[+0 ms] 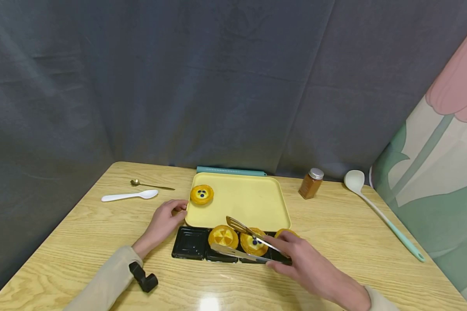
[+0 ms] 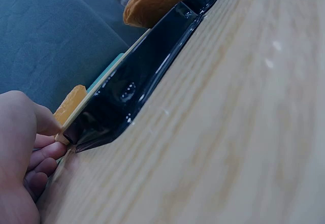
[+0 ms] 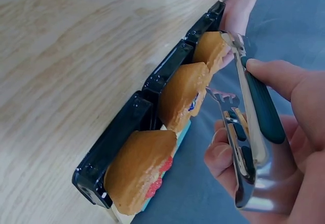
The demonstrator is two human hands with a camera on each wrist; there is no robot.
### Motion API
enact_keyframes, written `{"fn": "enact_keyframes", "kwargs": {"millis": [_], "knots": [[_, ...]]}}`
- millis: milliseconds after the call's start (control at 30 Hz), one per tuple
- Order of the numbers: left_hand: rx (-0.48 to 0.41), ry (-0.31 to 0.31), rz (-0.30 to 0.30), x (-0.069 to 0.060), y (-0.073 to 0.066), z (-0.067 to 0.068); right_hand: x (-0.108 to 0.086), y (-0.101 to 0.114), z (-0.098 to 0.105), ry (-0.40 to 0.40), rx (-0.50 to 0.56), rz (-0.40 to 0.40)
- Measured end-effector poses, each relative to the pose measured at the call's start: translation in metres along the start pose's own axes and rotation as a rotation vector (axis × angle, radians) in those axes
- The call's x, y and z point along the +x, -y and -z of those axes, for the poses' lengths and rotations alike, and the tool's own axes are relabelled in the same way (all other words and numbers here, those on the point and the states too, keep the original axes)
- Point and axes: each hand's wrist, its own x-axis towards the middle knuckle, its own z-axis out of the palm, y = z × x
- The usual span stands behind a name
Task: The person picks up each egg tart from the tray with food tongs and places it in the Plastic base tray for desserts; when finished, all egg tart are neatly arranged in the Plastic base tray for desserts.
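My left hand (image 1: 165, 221) pinches the left edge of a yellow tray (image 1: 243, 201) between thumb and fingers. On that tray's left side lies a tart (image 1: 202, 195) with dark berries. Metal tongs (image 3: 266, 109) with dark grip pads are held in my right hand (image 1: 305, 261). The arms of the tongs are spread apart above a black compartment tray (image 1: 189, 243), around the tart with yellow wedges (image 1: 223, 236). Beside it sit a berry-topped tart (image 1: 253, 242) and a red-topped tart (image 3: 139, 170), partly hidden in the head view. The leftmost compartment holds nothing.
A white spoon (image 1: 130, 195) and a small gold spoon (image 1: 153, 185) lie left. Behind the yellow tray is a teal strip-like object (image 1: 231, 171). A spice jar (image 1: 311, 183) and a long ladle (image 1: 385, 218) are on the right. A dark curtain (image 1: 202, 86) closes off the back.
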Motion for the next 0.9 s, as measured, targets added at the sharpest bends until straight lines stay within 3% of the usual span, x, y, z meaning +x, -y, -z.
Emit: {"fn": "enact_keyframes", "kwargs": {"millis": [333, 500, 733, 900], "knots": [[0.001, -0.004, -0.011, 0.0, 0.0, 0.0, 0.002, 0.004, 0.004, 0.027, 0.016, -0.067], [-0.004, -0.003, -0.013, 0.0, -0.001, 0.0, 0.008, 0.005, 0.002, -0.01, 0.037, -0.128], [-0.005, 0.004, -0.014, 0.0, -0.001, 0.0, 0.018, 0.0, -0.001, -0.112, 0.045, -0.089], [-0.002, 0.001, -0.019, 0.0, -0.001, 0.0, 0.031, -0.005, -0.001, -0.125, 0.052, -0.087]]}}
